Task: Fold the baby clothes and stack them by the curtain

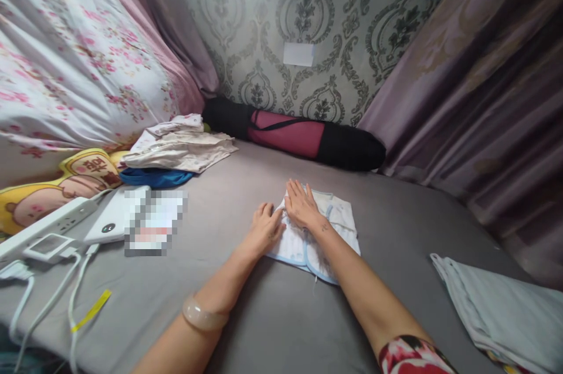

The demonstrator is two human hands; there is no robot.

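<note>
A small white garment with light blue edging (347, 213) lies on the grey bed sheet (246, 327) in front of me. My right hand (300, 205) rests flat on its upper left part, fingers stretched out and pointing away from me. At the garment's left edge is my left hand (267, 228), its fingers bent a little and apart, the fingertips touching the cloth. Part of the garment is hidden under my right hand and forearm.
A black and pink long bag (285, 135) lies along the wall. Folded clothes (180, 148), a yellow cushion (83, 180), a white power bank (116, 216) and a power strip (65, 218) with cables are at left. Folded pale cloth (501, 309) lies at right.
</note>
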